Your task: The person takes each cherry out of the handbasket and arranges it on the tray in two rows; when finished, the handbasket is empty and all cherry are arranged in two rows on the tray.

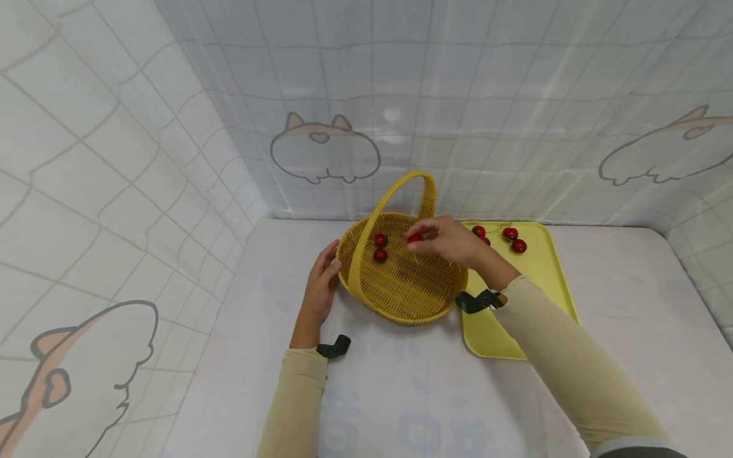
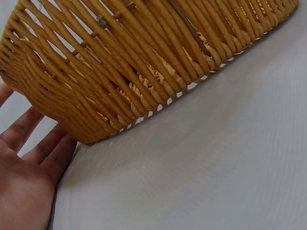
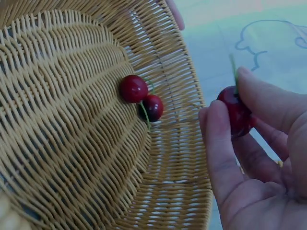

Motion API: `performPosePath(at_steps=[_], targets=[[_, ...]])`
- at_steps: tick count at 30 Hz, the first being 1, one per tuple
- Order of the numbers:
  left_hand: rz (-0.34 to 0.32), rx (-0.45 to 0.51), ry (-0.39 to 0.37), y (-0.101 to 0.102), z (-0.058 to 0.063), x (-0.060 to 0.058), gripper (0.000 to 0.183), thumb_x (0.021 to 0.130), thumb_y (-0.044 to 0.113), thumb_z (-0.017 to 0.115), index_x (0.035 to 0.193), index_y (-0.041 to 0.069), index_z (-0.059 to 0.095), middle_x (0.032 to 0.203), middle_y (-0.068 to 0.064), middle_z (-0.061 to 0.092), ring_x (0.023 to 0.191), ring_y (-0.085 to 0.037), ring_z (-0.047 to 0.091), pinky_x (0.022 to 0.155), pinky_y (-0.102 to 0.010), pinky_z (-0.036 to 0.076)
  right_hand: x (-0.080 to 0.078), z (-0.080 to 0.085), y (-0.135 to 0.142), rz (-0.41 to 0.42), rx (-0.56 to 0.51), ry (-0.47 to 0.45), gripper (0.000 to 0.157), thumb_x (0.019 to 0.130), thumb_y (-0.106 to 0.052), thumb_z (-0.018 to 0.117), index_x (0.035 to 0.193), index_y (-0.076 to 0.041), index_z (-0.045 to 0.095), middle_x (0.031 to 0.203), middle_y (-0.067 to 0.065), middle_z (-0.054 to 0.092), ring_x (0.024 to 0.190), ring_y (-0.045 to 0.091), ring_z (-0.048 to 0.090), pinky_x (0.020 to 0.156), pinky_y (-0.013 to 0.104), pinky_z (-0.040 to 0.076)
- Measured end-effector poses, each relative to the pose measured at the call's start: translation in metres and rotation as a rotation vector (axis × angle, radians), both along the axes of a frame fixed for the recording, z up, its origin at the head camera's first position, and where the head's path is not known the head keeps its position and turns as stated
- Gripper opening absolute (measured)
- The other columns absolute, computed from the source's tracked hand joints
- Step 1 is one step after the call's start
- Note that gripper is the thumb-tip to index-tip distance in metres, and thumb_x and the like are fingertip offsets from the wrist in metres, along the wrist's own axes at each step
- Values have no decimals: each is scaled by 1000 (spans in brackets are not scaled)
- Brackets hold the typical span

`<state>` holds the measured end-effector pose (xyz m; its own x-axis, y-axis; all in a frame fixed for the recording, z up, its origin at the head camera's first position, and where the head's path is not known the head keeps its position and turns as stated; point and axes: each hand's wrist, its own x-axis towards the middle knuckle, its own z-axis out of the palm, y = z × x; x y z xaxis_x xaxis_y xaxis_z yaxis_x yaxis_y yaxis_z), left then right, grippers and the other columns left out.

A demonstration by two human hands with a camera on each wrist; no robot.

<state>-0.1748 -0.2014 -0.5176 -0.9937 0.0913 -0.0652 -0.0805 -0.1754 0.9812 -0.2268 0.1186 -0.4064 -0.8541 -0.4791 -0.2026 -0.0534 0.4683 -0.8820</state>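
Note:
A yellow wicker basket (image 1: 412,299) with an arched handle stands on the table, two red cherries (image 3: 139,96) with green stems inside it. Its left side is touched by my left hand (image 1: 322,280), whose fairly straight fingers (image 2: 45,148) lie against the woven wall in the left wrist view. Over the basket's far right part, my right hand (image 1: 449,242) pinches a dark red cherry (image 3: 232,108) between thumb and fingertips. A green stem sticks up from that cherry, and more red shows just behind it between the fingers.
To the basket's right lies a yellow tray (image 1: 492,337) with several cherries (image 1: 518,245) near its far edge, partly behind my right hand. A white cloth (image 1: 389,381) covers the table. Grid-patterned curtains (image 1: 487,127) hang at the back and sides.

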Motion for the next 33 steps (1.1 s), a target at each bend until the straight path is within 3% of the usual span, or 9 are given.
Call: performPosePath(at_steps=[6,9,15,18,20,22,28,33], targets=[[5,-7,4,0,0,1,51,106,26,55,155,23,44,155,-6,45,142,-20,43,108,-25,42,4,4,9,-59,-116,-79,34,94,-30,75,124,-15,71,127,9,63,109,34,68,91,45,59],[6,-1,5,0,-1,1,50,105,26,55,154,24,45,153,-5,46,141,-20,44,108,-25,41,6,6,15,-95,-136,-108,35,94,-29,75,126,-14,70,128,10,62,105,32,71,87,40,60],[2,6,3,0,-1,1,50,105,25,55,154,24,45,152,-5,46,140,-20,44,107,-24,42,12,11,31,-120,-168,-128,46,93,-28,76,136,-16,64,134,12,61,112,32,70,94,42,57],[2,6,3,0,-1,1,50,105,26,55,154,25,45,152,-5,46,140,-20,44,107,-24,42,16,14,40,-125,-167,-127,51,93,-26,77,140,-16,61,135,12,62,107,25,72,72,32,55],[1,5,2,0,0,1,51,105,26,56,155,24,45,153,-6,46,139,-20,45,106,-24,42,19,15,45,-133,-155,-132,52,93,-27,76,142,-16,60,130,12,67,101,20,73,55,27,44],[2,4,-1,0,0,1,51,105,26,56,155,24,44,154,-6,45,139,-19,45,106,-24,42,22,16,50,-138,-142,-134,54,93,-30,76,142,-15,59,123,15,70,96,19,73,47,28,33],[6,-1,-10,-2,-1,0,52,105,25,56,155,22,43,155,-7,44,139,-18,44,106,-22,43,30,17,65,-191,-82,-74,51,89,-40,79,131,-15,64,106,10,68,84,20,61,61,32,48],[8,-3,-4,-3,-2,0,50,105,27,56,154,24,45,153,-5,46,140,-18,45,106,-23,43,36,16,77,-275,-107,-25,46,89,-37,80,124,-10,65,105,8,63,88,18,64,70,35,56]])
